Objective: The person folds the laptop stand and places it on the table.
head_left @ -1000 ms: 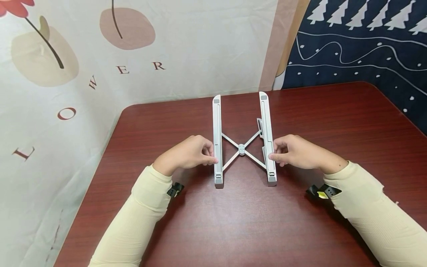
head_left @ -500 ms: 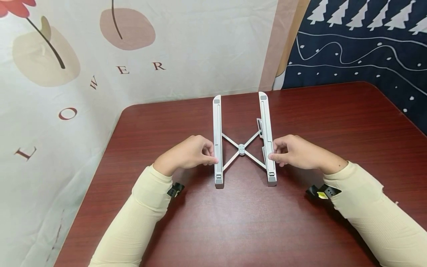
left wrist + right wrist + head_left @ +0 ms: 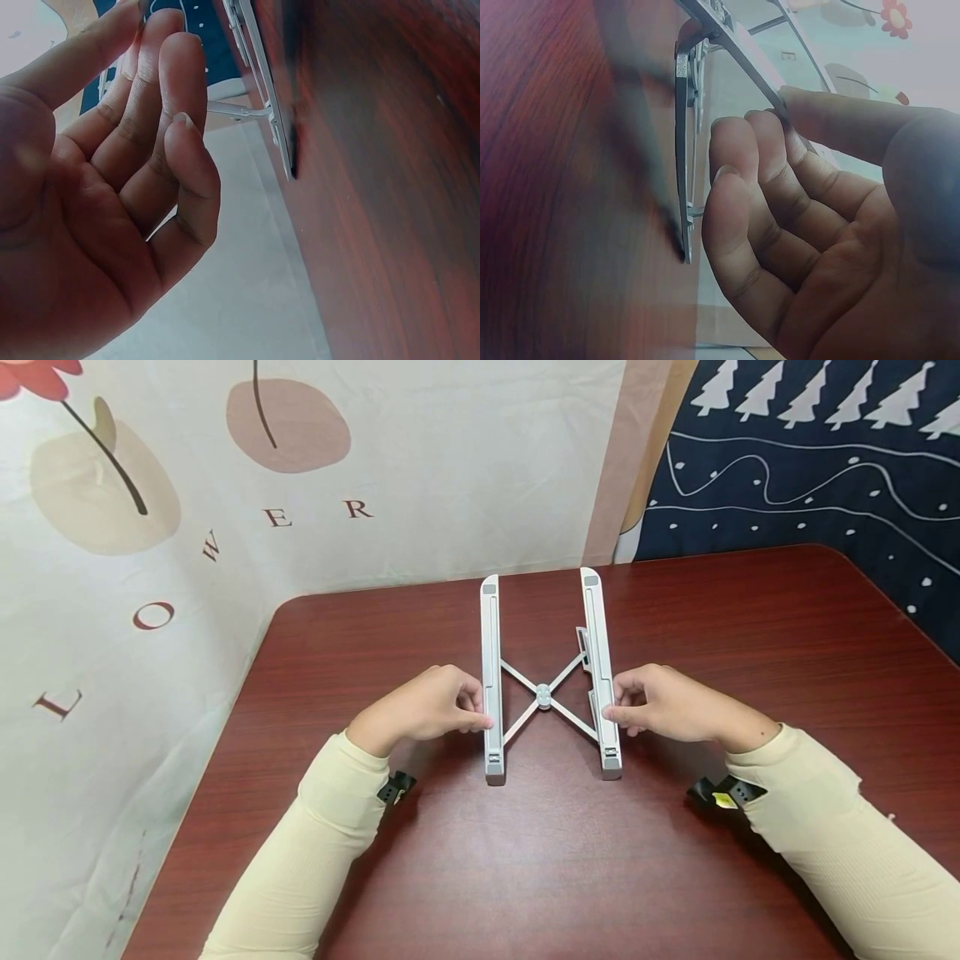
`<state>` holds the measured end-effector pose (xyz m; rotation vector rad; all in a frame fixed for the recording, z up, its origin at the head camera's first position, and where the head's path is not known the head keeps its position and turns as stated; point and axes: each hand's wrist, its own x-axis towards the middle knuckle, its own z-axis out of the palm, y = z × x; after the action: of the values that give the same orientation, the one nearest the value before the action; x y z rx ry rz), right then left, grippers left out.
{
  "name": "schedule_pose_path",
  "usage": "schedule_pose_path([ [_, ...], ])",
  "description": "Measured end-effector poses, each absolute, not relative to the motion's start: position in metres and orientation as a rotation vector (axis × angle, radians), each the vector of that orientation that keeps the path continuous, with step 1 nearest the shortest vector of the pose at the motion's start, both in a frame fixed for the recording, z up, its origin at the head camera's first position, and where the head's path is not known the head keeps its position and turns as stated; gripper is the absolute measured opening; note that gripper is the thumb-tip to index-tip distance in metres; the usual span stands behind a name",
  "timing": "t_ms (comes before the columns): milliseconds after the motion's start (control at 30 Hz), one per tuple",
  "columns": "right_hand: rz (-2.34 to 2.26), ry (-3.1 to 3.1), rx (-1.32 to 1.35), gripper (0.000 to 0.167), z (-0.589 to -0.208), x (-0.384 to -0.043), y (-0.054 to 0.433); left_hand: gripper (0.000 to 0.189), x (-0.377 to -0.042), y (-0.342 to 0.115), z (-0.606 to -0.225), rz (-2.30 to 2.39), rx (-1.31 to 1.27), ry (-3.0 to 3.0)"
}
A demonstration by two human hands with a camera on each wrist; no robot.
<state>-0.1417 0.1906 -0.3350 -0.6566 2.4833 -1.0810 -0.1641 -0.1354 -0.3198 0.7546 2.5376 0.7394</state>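
A silver folding laptop stand stands on the table, its two long side rails joined by crossed arms at a round hub. My left hand pinches the left rail near its front half, thumb on top and fingers curled at the outer side. On the opposite side, my right hand pinches the right rail in the same way. The right wrist view shows the rail between thumb and index finger, with a lower leg of the stand reaching to the table. In the left wrist view, the left hand's pinch is partly cut off at the top edge.
The dark red wooden table has rounded back corners. Behind it hangs a white cloth with flowers and letters, and a navy cloth with white trees is at the right. Black straps circle both wrists.
The left rail has shifted very slightly to the right with the left hand, bringing the two rails a touch closer together. Both hands keep their grip.
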Motion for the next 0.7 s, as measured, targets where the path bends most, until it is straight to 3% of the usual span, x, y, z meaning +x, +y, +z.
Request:
schedule_pose_path([
  [700,-1.096,2.481,-0.677,0.013,-0.3355,-0.1409,0.1895,0.021,-0.1628,-0.1337,-0.3197,0.740,0.762,2.538],
])
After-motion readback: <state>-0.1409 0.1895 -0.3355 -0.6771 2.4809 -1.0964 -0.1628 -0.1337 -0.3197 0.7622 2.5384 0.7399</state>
